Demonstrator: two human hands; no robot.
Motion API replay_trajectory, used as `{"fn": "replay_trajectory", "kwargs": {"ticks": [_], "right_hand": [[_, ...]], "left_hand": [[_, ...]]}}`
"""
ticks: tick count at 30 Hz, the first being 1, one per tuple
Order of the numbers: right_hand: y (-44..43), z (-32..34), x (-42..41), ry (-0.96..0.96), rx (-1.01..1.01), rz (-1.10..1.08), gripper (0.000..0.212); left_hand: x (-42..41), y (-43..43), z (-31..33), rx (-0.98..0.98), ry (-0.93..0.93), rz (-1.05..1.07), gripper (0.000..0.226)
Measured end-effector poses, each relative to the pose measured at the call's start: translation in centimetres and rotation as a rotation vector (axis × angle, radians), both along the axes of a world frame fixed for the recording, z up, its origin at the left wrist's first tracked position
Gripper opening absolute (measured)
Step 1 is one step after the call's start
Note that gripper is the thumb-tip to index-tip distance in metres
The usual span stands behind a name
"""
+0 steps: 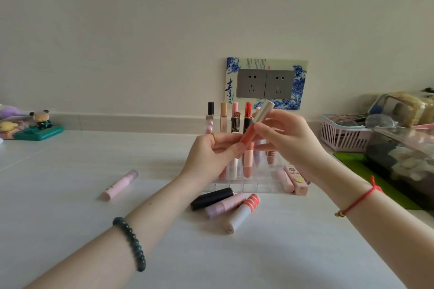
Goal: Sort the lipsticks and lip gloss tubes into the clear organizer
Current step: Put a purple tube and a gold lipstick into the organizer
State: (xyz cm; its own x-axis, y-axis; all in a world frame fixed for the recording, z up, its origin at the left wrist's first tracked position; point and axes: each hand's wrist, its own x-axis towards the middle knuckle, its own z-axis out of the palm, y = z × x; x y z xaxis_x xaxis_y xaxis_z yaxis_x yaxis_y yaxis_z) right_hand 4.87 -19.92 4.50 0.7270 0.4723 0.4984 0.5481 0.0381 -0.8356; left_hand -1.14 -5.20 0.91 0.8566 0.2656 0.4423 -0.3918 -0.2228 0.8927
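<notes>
Gloss tube up in both hands, not slotted yet

Three loose tubes point(223, 205) lie mid-table point(70, 230). Behind them the left hand point(211, 155) pinches the coral end of a gloss tube point(260, 116) and the right hand point(284, 138) pinches below its silver cap, tilted over the clear organizer point(249, 185) toward the back edge. It looks light, stiff and slick. I'd grip the barrel, since the cap might pop off.

organizer point(258, 186) before wall socket point(265, 83) | three tubes point(225, 205) before organizer | lone tube point(121, 185) left | basket point(342, 138) far right
</notes>
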Motion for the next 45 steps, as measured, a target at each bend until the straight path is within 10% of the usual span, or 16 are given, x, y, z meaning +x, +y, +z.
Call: {"fn": "replay_trajectory", "kwargs": {"ticks": [13,45], "right_hand": [[-1.4,-2.7,2.6,-0.229,-0.123,-0.341,0.028],[0.0,-6.2,4.3,-0.193,-0.173,-0.414,0.026]], "left_hand": [[2.2,-4.7,-0.9,0.118,0.018,0.003,0.037],[2.9,-4.1,-3.3,0.256,0.107,0.047,0.054]]}}
